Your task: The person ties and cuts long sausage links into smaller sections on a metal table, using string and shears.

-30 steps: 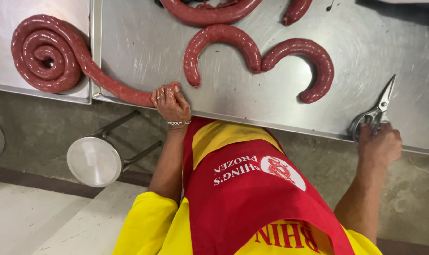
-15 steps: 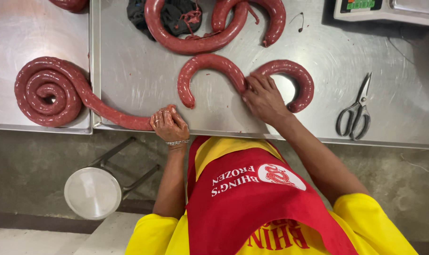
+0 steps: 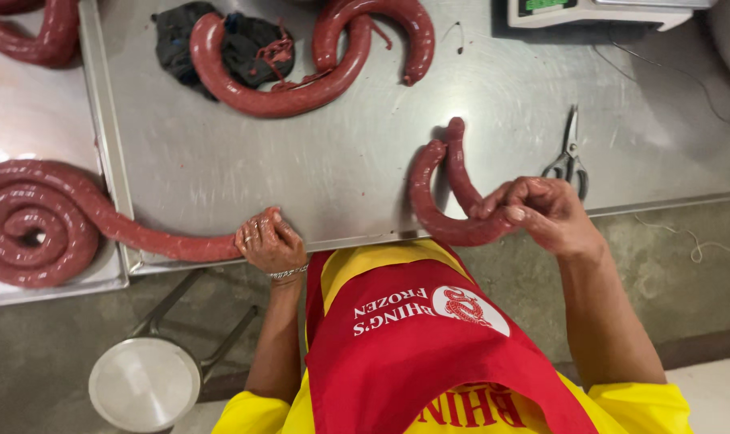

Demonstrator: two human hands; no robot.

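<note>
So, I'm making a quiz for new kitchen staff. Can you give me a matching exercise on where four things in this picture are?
Things:
1. scissors
2. stool
3. dark cloth
4. coiled sausage

Places:
A. on the floor, below the table edge
B. on the left tray
C. on the table, just beyond the right hand
D. at the table's far side, under a curved sausage

Pairs: 1-C, 2-A, 3-D, 4-B
</note>
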